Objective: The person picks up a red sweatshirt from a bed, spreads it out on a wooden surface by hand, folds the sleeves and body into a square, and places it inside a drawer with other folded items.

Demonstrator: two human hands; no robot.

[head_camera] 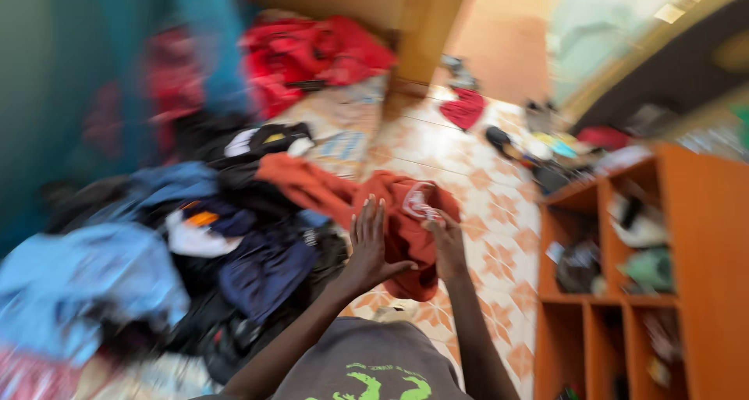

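Note:
The view is blurred by motion. An orange-red garment (pixel 394 216) hangs in front of me, one sleeve trailing left over a heap of clothes (pixel 234 244). My right hand (pixel 446 240) grips the garment near its collar. With its fingers spread, my left hand (pixel 368 240) lies flat against the cloth; I cannot tell whether it grips the fabric.
An orange wooden shelf unit (pixel 686 236) with stuffed cubbies stands at the right. Dark and blue clothes pile up at left, red ones (pixel 312 56) at the back. Shoes and small items (pixel 538 146) lie on the patterned tile floor (pixel 484 236). A wooden post (pixel 425 33) stands behind.

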